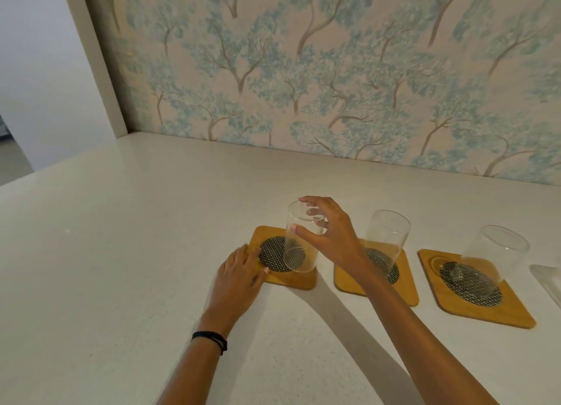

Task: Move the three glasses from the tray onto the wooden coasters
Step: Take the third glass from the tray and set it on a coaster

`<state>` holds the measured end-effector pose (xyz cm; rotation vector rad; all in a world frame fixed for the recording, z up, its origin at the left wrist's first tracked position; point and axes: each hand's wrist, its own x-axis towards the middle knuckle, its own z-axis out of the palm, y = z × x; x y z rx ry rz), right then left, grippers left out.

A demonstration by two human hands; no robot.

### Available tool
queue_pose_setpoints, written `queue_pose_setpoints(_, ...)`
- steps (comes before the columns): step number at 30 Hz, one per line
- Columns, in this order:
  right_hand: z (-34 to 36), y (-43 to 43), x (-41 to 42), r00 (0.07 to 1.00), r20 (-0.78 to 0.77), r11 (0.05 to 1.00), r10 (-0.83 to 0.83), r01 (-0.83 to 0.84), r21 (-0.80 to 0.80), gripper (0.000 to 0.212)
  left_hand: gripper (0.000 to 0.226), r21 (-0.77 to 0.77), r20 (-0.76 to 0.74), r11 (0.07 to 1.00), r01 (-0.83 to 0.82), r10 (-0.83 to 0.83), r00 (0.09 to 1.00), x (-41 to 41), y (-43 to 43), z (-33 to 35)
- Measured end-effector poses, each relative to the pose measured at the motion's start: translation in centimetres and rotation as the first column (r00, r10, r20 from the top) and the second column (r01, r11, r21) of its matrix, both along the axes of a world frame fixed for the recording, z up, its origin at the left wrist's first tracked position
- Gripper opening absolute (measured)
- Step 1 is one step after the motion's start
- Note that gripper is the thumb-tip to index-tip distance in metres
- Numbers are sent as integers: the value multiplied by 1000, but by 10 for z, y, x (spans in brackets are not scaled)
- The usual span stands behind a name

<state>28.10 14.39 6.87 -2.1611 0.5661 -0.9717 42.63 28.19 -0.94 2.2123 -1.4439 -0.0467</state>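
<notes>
Three square wooden coasters with dark mesh centres lie in a row on the white counter. My right hand (326, 237) grips the rim of a clear glass (300, 243) from above, its base on the right part of the left coaster (267, 278). My left hand (239, 271) rests flat on that coaster's front-left corner, fingers spread. A second glass (387, 234) stands on the middle coaster (405, 286), partly behind my right wrist. The third glass (491, 259) stands on the right coaster (516, 309). A corner of the clear tray (549, 280) shows at the right edge.
The white counter (121, 253) stretches left and toward me. A wall with tree-patterned wallpaper (334, 70) rises right behind the coasters. A white pillar (97, 70) stands at the back left.
</notes>
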Motion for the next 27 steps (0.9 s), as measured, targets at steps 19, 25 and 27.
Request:
queue_pose_setpoints(19,-12,-8,43,996,-84,999,17,-13,47,54,47,-16,33,1000,-6,7,999,3,-2,-2)
queue_pose_setpoints(25,16,-29,19,986,-163,997,-29,16,-75,41,47,-165,-65,986,1,-12,998,-1,0,19)
queue_pose_setpoints(27,26,-40,5,981,-185,990,-65,40,-137,38,49,-267,-133,963,-46,11,991,-3,0,33)
